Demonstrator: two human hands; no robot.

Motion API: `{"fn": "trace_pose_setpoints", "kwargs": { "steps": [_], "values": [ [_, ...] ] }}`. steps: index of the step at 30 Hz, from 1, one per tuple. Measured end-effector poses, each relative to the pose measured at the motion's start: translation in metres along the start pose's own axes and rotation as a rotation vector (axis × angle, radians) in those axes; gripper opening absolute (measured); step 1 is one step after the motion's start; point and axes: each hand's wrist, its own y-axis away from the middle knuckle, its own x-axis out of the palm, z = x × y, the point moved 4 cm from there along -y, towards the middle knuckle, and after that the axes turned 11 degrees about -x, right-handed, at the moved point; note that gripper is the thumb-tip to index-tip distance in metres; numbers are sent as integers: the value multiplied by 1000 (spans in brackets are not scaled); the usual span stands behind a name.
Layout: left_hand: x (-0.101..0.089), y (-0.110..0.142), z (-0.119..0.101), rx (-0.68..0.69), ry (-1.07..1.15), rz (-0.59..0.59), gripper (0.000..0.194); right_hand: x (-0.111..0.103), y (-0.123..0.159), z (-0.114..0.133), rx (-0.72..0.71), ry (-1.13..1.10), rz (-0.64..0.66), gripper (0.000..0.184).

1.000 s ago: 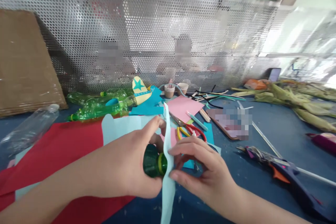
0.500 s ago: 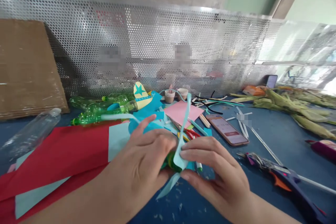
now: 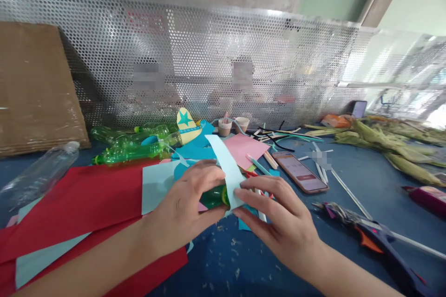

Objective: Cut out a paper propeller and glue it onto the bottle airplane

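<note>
Your left hand cups the green plastic bottle, likely light and slick, best held bodily; your right hand pinches the probably crease-prone paper strip at its three o'clock

A glue gun, red paper and green bottles show a craft workspace.

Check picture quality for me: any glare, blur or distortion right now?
Head view: glare whitens patches of the perforated sheet, with pixelated blocks over it; the clear bottle at left looks soft and stretched; the pale paper strip shows fairly sharply.
</note>
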Motion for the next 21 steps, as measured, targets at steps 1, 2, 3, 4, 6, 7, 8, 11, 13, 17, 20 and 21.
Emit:
{"fn": "trace_pose_setpoints", "kwargs": {
  "steps": [1,2,3,4,6,7,8,11,13,17,20,21],
  "values": [
    [-1,-2,-3,55,-3,-7,21,-1,0,1,-6,2,-7,16],
    [-2,-4,-6,108,-12,-9,18,-1,-1,2,-14,-2,-12,16],
    [-3,-6,-9,152,-31,5,14,-1,-2,2,-22,-10,-14,16],
    [-2,-7,-11,192,-56,32,12,-1,-3,3,-29,-23,-16,16],
    [-1,-7,-14,246,-123,77,13,-1,-5,3,-38,-63,-17,16],
    [0,-6,-14,260,-162,97,14,-1,-6,3,-40,-82,-19,15],
    [0,-4,-14,273,-191,109,16,-1,-7,3,-40,-95,-24,15],
    [1,-2,-14,287,-222,112,19,-1,-8,3,-18,-127,-38,14],
    [0,-3,-17,304,-236,86,23,-1,-8,3,1,-145,-41,14],
    [1,-9,-23,284,-324,34,37,-1,-7,2,12,-178,-55,16],
    [3,-9,-22,263,-299,8,35,0,-7,1,17,-201,-66,18],
    [4,-8,-20,259,-284,1,33,1,-7,1,24,-208,-66,18]
  ]
}}
